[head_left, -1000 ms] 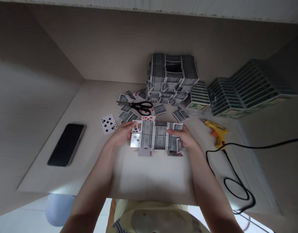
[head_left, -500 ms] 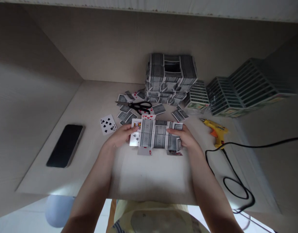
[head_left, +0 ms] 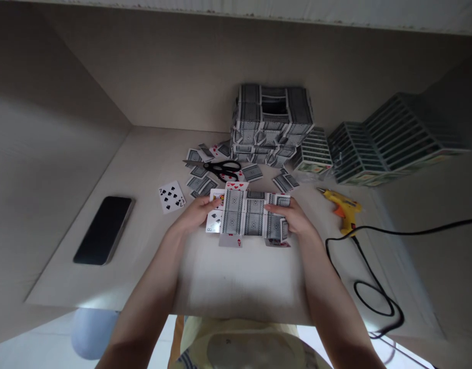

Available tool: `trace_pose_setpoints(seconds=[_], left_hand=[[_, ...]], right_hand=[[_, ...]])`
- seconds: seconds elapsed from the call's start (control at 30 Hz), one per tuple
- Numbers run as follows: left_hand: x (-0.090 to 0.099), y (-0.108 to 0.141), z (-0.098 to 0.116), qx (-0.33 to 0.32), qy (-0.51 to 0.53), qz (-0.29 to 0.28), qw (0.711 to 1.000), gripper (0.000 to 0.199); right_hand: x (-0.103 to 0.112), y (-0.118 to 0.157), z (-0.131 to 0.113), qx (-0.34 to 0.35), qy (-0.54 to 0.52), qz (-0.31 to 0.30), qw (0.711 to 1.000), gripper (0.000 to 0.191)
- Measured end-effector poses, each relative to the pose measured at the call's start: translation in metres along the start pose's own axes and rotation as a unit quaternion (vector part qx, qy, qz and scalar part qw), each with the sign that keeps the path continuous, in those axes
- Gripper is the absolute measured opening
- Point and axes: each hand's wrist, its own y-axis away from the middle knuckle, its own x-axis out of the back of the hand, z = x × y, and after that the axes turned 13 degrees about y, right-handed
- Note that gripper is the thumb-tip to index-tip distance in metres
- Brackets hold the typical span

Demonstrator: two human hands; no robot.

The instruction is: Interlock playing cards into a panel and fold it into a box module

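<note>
Between my hands is a panel of joined playing cards [head_left: 254,214], mostly grey-patterned backs up. My left hand [head_left: 199,211] grips its left end, thumb on top beside a face card and a spade card. At the right end my right hand [head_left: 291,212] pinches the panel, thumb over a card back. Card flaps with red marks stick out at the top and bottom edges. The fingers beneath the panel are hidden. Just beyond it lie black-handled scissors [head_left: 222,167] on loose cards [head_left: 199,183], and a seven of spades [head_left: 171,197] rests face up near my left hand.
A box-like structure of cards [head_left: 272,123] stands at the back. Stacked card packs [head_left: 397,138] fill the back right. A yellow glue gun [head_left: 345,207] lies at right, its black cord [head_left: 374,289] looping toward the front edge. A phone [head_left: 104,230] lies at left.
The card panel and both hands have shifted very slightly; my grip at each end is the same. Nothing else has visibly moved.
</note>
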Motion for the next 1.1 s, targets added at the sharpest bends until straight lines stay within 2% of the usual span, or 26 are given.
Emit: trace_pose_setpoints(seconds=[0.2,0.33,0.4,0.47,0.53,0.63,0.7,0.77,0.93,1.1], left_hand=[[-0.001,0.003,0.003,0.001,0.009,-0.004,1.0,0.027],[-0.003,0.001,0.002,-0.039,0.049,-0.022,0.998,0.032],[-0.005,-0.003,-0.003,-0.078,0.026,0.009,0.997,0.032],[-0.007,-0.008,-0.01,-0.125,-0.054,0.078,0.988,0.03],[-0.009,-0.011,-0.015,-0.175,-0.175,0.131,0.96,0.028],[-0.015,-0.011,-0.017,-0.234,-0.33,0.183,0.896,0.029],[-0.02,-0.008,-0.015,-0.254,-0.393,0.201,0.861,0.028],[-0.025,-0.003,-0.012,-0.263,-0.423,0.211,0.841,0.026],[-0.038,0.009,-0.009,-0.263,-0.415,0.218,0.843,0.021],[-0.043,0.013,-0.01,-0.25,-0.371,0.228,0.865,0.016]], right_hand=[[-0.001,0.002,-0.002,-0.006,-0.009,0.009,1.0,0.035],[-0.001,0.002,-0.003,-0.01,-0.007,0.0,1.0,0.035],[-0.003,0.002,-0.004,-0.007,-0.002,0.003,1.0,0.034],[-0.005,0.004,-0.005,0.0,0.004,0.012,1.0,0.034],[-0.008,0.006,-0.005,0.006,0.007,0.021,1.0,0.034],[-0.012,0.009,-0.004,0.006,0.006,0.024,1.0,0.037],[-0.014,0.011,-0.003,0.008,0.001,0.025,1.0,0.041],[-0.016,0.011,-0.001,0.008,0.001,0.03,1.0,0.044],[-0.018,0.012,0.001,0.003,-0.009,0.023,1.0,0.043],[-0.019,0.014,0.005,0.013,-0.019,0.006,1.0,0.04]])
